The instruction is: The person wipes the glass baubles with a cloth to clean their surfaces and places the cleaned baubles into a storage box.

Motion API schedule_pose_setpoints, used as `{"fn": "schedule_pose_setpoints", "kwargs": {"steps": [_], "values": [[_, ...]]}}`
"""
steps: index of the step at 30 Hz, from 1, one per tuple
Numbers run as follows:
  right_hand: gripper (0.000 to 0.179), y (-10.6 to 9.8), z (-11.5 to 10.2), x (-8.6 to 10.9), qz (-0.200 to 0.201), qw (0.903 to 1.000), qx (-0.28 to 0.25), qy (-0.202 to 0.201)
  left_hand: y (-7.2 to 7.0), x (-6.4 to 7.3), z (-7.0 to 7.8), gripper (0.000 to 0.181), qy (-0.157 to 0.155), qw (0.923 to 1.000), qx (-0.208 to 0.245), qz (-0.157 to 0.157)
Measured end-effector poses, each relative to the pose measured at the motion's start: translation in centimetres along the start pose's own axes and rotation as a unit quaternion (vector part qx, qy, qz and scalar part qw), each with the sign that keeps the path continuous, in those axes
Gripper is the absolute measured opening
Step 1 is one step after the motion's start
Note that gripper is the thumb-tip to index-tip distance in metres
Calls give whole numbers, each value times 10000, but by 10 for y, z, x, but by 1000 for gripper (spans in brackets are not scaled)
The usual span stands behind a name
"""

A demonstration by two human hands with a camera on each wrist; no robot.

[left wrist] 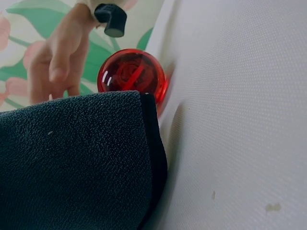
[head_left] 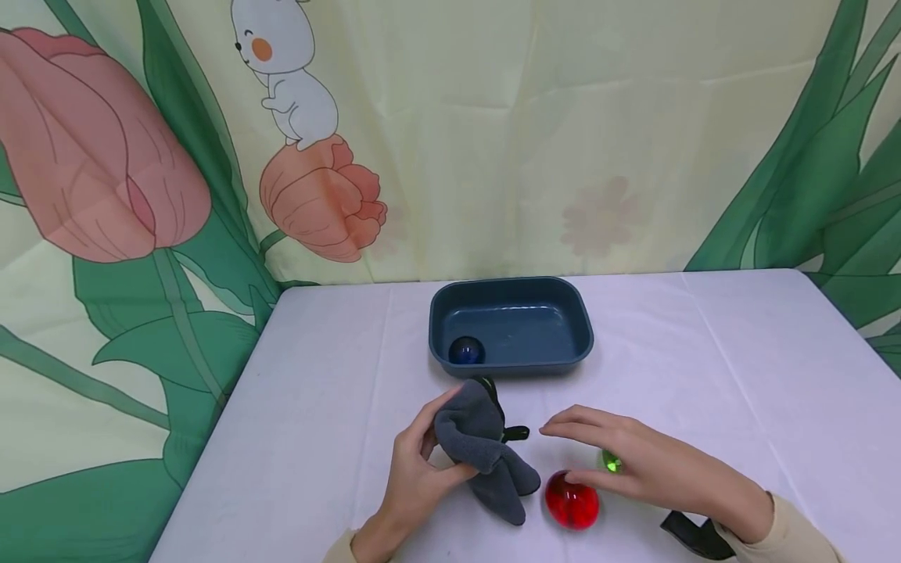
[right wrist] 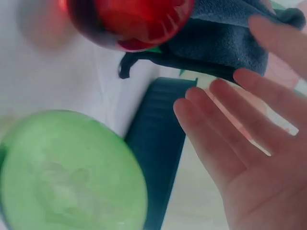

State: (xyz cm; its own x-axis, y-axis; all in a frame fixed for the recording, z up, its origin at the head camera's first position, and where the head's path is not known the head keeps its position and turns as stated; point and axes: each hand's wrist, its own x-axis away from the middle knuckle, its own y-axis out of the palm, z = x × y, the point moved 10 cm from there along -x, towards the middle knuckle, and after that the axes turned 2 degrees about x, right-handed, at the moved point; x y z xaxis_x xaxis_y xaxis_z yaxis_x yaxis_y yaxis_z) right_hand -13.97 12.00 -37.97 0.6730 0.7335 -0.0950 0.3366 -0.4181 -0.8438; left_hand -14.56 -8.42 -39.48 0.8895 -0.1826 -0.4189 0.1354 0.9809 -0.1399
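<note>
My left hand (head_left: 415, 473) grips a folded dark grey cloth (head_left: 470, 426) with black edging and a small black loop, thumb in front and fingers behind. In the left wrist view the cloth (left wrist: 81, 158) hides most of that hand's grip. Fingers stretched out, my right hand (head_left: 637, 453) hovers over the table with nothing in its grasp. Its thumb overlaps the top of a clear red ball (head_left: 573, 508) in the head view. Partly hidden behind this hand is a clear green ball (head_left: 611, 463), which looks large in the right wrist view.
A dark blue rectangular tray (head_left: 528, 332) stands behind the cloth, toward the table's back edge. In its front left corner lies a dark blue ball (head_left: 466, 349). White cloth covers the table (head_left: 338, 391), and a printed curtain (head_left: 486, 156) hangs behind.
</note>
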Motion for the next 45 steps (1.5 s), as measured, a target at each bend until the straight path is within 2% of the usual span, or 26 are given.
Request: {"fn": "schedule_pose_setpoints", "kwargs": {"steps": [4,11,24,30,36,45], "values": [[50,8,-1,6,-235,9996,-39,-122,0,-1,0,76,-23,10000,-10,-14],[59,26,6,13,-886,9944,-562,148,1,0,0,76,8,10000,-30,-12],[56,48,12,13,-1612,9852,-403,412,1,1,-2,76,10,10000,36,-29],[50,48,7,11,-1470,9890,-114,138,1,1,-2,76,24,10000,31,-12],[48,49,7,8,-1476,9889,-31,183,1,1,-2,76,1,10000,43,-21],[47,42,-1,5,-1250,9917,286,-94,0,1,-3,75,-12,10000,36,-46]]}}
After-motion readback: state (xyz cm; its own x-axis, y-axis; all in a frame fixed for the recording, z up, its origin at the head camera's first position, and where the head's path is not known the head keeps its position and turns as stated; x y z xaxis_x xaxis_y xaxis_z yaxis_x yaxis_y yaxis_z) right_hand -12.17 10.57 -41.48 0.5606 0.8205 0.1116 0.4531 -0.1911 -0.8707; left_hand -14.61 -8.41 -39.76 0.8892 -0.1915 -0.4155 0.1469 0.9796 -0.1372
